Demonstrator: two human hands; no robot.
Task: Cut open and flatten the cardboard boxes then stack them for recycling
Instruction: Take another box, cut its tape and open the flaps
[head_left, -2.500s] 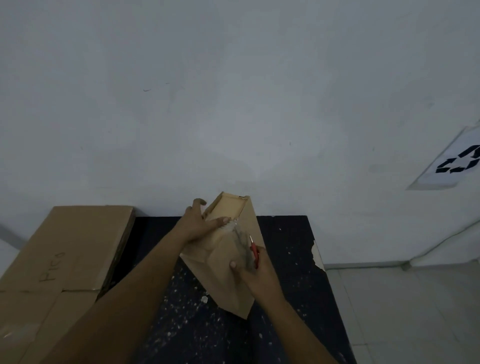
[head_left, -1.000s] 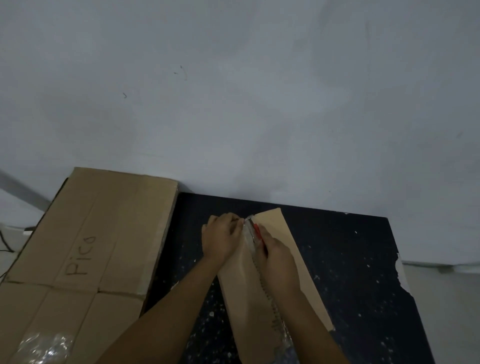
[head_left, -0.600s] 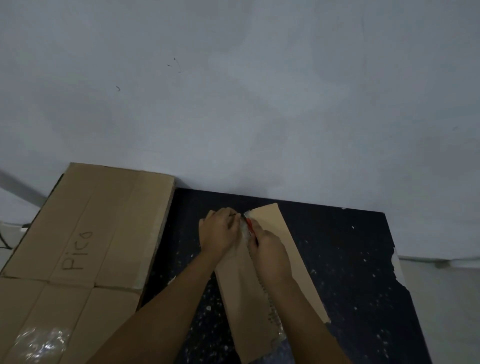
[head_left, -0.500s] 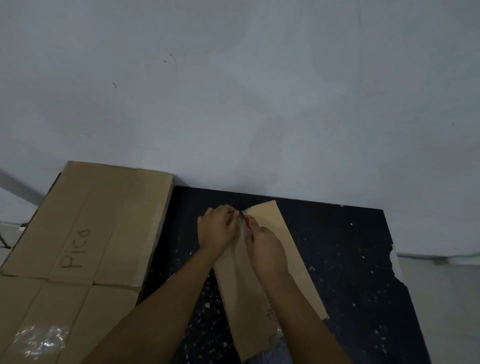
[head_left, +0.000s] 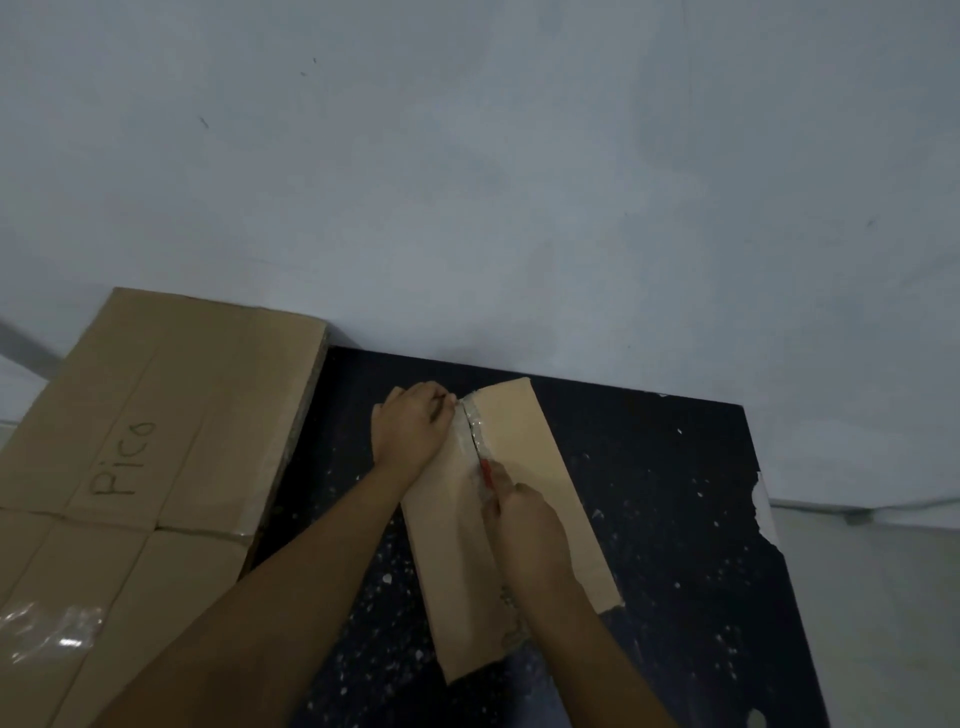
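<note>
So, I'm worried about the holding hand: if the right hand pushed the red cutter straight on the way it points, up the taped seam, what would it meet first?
Probably only tape: the right hand aims the red cutter up the taped seam. The left hand presses the small box just beside that line, fingertips very close.

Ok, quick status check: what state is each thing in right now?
small box: lying flat on the table, taped seam up, slit at its far end.
cutter: red, tip on the seam, gripped by the right hand.
left hand: pressing down the box's far left corner.
large box: lying closed, marked "Pico".
table: dark, paint-speckled.
</note>
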